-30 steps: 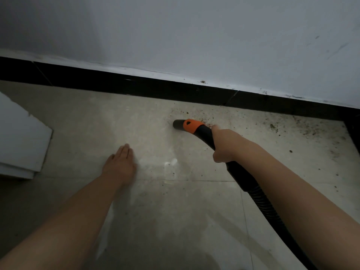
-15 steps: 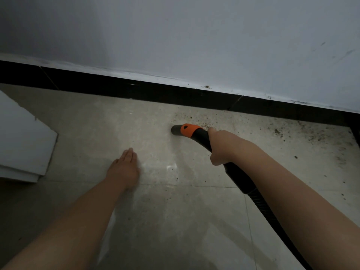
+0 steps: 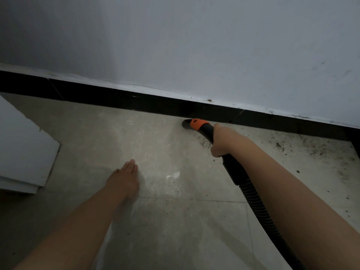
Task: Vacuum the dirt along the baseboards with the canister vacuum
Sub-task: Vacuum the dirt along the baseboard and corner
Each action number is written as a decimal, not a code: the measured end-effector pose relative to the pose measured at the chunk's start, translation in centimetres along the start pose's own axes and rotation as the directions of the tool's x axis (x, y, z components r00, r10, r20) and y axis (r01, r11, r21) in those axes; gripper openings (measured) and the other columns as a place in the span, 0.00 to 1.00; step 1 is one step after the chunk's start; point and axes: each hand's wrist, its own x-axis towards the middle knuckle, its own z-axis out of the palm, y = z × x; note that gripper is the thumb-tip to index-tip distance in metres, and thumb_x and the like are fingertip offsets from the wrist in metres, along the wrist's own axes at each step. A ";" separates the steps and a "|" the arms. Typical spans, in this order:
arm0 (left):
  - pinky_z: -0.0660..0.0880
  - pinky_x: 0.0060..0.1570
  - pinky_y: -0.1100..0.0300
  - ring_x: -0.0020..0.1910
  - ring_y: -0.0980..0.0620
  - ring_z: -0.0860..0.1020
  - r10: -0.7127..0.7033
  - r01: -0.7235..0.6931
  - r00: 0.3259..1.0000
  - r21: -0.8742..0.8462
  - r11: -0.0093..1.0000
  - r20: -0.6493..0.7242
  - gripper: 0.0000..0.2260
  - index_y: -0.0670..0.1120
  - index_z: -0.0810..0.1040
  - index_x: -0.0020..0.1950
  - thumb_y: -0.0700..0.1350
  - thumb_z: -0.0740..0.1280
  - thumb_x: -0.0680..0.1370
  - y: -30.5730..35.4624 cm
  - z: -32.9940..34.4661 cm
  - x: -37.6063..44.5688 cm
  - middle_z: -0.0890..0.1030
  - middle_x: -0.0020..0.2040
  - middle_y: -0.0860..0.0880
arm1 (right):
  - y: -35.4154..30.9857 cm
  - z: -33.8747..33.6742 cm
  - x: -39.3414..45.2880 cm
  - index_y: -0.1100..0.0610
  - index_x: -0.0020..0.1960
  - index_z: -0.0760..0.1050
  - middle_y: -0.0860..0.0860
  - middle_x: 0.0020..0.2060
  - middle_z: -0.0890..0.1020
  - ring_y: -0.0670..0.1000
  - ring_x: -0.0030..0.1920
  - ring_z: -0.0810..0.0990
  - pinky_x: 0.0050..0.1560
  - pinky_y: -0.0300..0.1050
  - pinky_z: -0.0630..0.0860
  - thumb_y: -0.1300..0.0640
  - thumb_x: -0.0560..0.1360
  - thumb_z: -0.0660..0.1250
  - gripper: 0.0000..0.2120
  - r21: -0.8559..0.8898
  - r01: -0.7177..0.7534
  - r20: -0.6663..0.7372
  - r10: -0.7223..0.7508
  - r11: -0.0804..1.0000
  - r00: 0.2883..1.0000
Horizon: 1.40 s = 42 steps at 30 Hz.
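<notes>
The right hand grips the black vacuum hose just behind its orange-collared nozzle, whose mouth sits against the black baseboard, pointing toward ten o'clock. The dirt lies mostly at three o'clock from that hand, strung along the wall, so the right hand is nearer. The left hand rests flat and open on the floor tile.

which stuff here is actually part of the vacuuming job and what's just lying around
Part of the job:
- vacuum nozzle, mouth at the foot of the baseboard
- black hose
- right hand gripping the nozzle tube
- dirt scattered on the floor tiles
- black baseboard

Just lying about:
- white boards stacked flat at the left
- left hand, resting flat on the floor
</notes>
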 end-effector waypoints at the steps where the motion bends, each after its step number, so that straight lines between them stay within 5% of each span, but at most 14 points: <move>1: 0.50 0.75 0.55 0.77 0.49 0.43 0.005 -0.005 1.000 0.007 1.000 -0.005 0.25 0.40 0.42 0.77 0.45 0.48 0.83 0.0 -0.4 0.1 0.39 0.78 0.45 | 0.3 -0.2 0.0 0.60 0.68 0.59 0.55 0.45 0.71 0.53 0.44 0.73 0.44 0.43 0.71 0.65 0.71 0.65 0.28 -0.003 -0.008 -0.004 0.008 1.000 1.000; 13: 0.54 0.73 0.54 0.77 0.49 0.52 0.024 -0.020 0.999 0.099 0.995 -0.042 0.27 0.39 0.49 0.77 0.45 0.54 0.81 0.7 -2.0 0.3 0.46 0.78 0.45 | -0.6 0.5 -1.4 0.57 0.70 0.58 0.51 0.37 0.68 0.51 0.42 0.73 0.43 0.43 0.72 0.65 0.71 0.67 0.31 -0.045 0.044 0.049 -0.042 0.998 0.998; 21: 0.55 0.73 0.54 0.77 0.48 0.52 0.021 -0.020 0.999 0.038 0.999 -0.040 0.27 0.39 0.49 0.77 0.44 0.54 0.81 0.3 -2.5 0.1 0.46 0.78 0.46 | 0.2 -0.7 -0.1 0.62 0.65 0.62 0.55 0.45 0.71 0.54 0.44 0.72 0.42 0.44 0.69 0.65 0.70 0.67 0.26 0.003 0.002 -0.039 -0.002 1.000 0.999; 27: 0.56 0.72 0.55 0.76 0.47 0.54 0.013 -0.012 0.999 0.019 1.000 -0.029 0.28 0.40 0.47 0.77 0.45 0.56 0.81 0.7 -1.5 -0.4 0.46 0.78 0.46 | -1.6 0.3 0.8 0.62 0.68 0.57 0.52 0.36 0.67 0.53 0.41 0.70 0.38 0.44 0.67 0.64 0.72 0.67 0.29 -0.010 0.060 -0.071 -0.060 0.998 0.996; 37: 0.50 0.75 0.53 0.77 0.50 0.45 0.063 -0.064 0.998 -0.007 0.998 -0.020 0.28 0.41 0.44 0.78 0.44 0.54 0.81 -0.4 -0.7 0.1 0.41 0.78 0.46 | -7.2 1.4 1.3 0.59 0.68 0.59 0.54 0.45 0.71 0.53 0.43 0.73 0.42 0.44 0.70 0.64 0.71 0.66 0.28 0.052 0.188 -0.054 -0.185 0.981 0.981; 42: 0.55 0.73 0.56 0.77 0.49 0.50 -0.007 -0.007 0.980 -0.067 0.998 -0.200 0.26 0.41 0.49 0.77 0.44 0.54 0.81 -1.8 -1.3 -0.5 0.48 0.78 0.45 | -6.5 0.7 0.0 0.59 0.69 0.58 0.54 0.45 0.71 0.53 0.44 0.73 0.43 0.44 0.71 0.64 0.72 0.66 0.29 -0.011 0.194 -0.023 -0.195 0.981 0.981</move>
